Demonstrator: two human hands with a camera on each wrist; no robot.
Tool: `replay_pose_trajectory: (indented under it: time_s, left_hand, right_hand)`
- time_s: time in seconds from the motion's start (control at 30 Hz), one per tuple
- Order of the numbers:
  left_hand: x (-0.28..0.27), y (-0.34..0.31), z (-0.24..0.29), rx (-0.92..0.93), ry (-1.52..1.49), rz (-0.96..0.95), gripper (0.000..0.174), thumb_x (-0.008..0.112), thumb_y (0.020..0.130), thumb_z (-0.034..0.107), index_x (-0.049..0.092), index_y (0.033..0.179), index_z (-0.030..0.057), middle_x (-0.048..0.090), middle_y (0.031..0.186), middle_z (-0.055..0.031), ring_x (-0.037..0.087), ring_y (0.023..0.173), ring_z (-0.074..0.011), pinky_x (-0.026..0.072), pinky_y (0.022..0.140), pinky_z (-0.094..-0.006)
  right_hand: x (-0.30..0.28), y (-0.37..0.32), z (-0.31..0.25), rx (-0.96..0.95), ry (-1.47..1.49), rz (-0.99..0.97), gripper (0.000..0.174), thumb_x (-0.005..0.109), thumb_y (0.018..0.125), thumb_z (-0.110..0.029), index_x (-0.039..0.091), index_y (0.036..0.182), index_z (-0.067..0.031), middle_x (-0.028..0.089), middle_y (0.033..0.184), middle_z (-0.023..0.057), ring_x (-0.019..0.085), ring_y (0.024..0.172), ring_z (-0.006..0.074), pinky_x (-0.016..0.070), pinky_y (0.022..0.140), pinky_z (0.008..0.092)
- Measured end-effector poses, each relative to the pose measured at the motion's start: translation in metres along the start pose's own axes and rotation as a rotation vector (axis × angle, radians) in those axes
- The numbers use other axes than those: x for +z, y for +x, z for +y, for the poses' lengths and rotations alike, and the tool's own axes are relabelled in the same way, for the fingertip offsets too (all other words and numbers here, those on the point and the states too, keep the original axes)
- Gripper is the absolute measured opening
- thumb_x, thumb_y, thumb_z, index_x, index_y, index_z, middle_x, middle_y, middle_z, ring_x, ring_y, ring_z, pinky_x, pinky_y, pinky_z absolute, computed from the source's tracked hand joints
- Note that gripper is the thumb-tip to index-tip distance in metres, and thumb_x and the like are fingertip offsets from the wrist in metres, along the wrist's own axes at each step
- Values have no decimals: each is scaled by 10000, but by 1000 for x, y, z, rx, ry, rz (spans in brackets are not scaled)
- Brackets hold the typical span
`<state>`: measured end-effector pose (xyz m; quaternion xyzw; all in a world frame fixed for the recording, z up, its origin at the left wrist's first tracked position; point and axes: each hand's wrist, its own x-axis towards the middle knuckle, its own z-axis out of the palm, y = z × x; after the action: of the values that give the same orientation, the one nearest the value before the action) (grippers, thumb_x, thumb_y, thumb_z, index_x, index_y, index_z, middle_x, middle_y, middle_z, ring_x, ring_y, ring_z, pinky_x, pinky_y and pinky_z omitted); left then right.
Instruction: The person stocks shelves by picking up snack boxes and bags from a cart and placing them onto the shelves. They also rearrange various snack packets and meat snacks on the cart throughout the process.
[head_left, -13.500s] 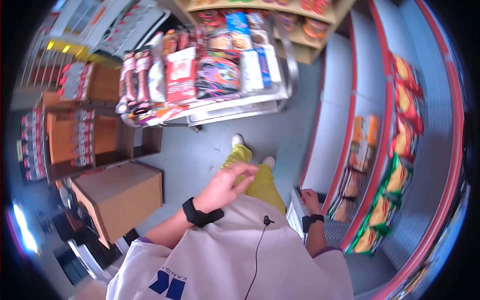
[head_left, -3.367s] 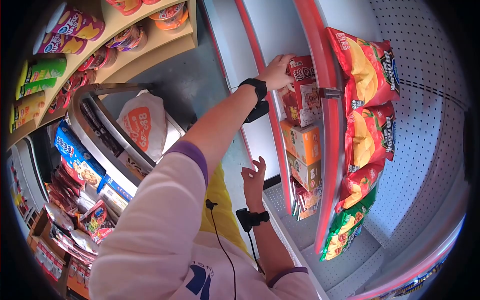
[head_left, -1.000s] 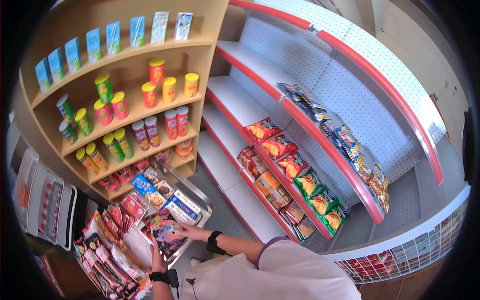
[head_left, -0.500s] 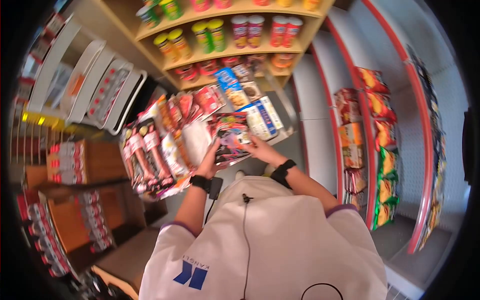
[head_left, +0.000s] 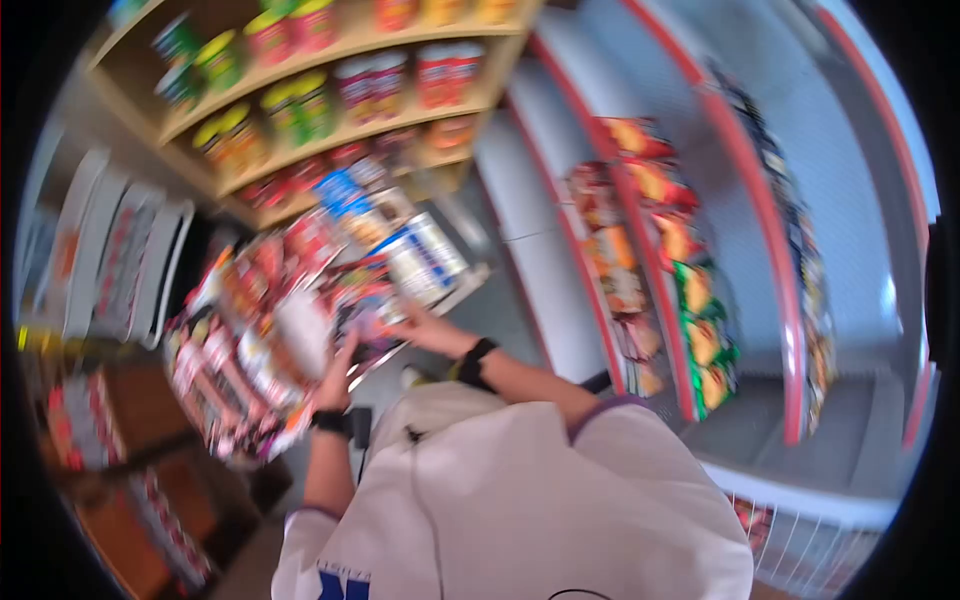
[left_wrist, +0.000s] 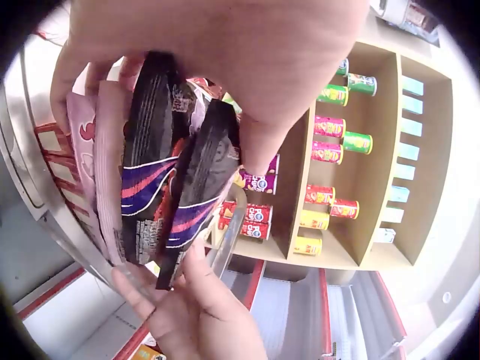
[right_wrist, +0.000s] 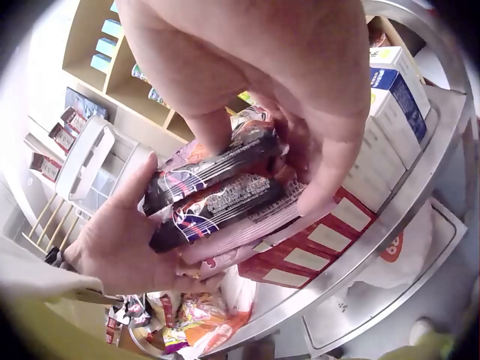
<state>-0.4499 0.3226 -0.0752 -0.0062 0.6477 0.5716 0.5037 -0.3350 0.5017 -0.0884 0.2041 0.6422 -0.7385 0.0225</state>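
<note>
Between my two hands stand black snack bags with purple and red print, side by side with pink packets. My left hand grips one end of this bundle, fingers round one side and thumb round the other. At the opposite end my right hand holds it too, thumb against a black bag and fingers over the pink side. The bundle is at the near edge of the metal cart. Dark red boxes stand right beside the pink packets. Motion blurs the head view.
White-and-blue boxes and a blue pack lie on the cart's far side, sausage packs at left. Red-edged shelves with red chip bags rise at right. A wooden shelf with cans stands behind.
Earlier my left hand was at a red box on the right-hand shelf; that box now stands there. Both hands have since come to the cart and hold the snack bags. The head view swings about.
</note>
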Motion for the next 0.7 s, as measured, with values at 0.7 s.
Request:
replay_pose_trajectory:
  time_s: [0.7]
  left_hand:
    - [-28, 26, -8, -190, -238, -128, 762, 661, 819, 429, 184, 1378, 228, 421, 1295, -101, 514, 1073, -370, 439, 783, -562]
  right_hand:
    - [1, 11, 6, -29, -112, -38, 712, 662, 839, -349, 312, 1394, -72, 610, 1074, 92, 563, 921, 110, 481, 779, 292]
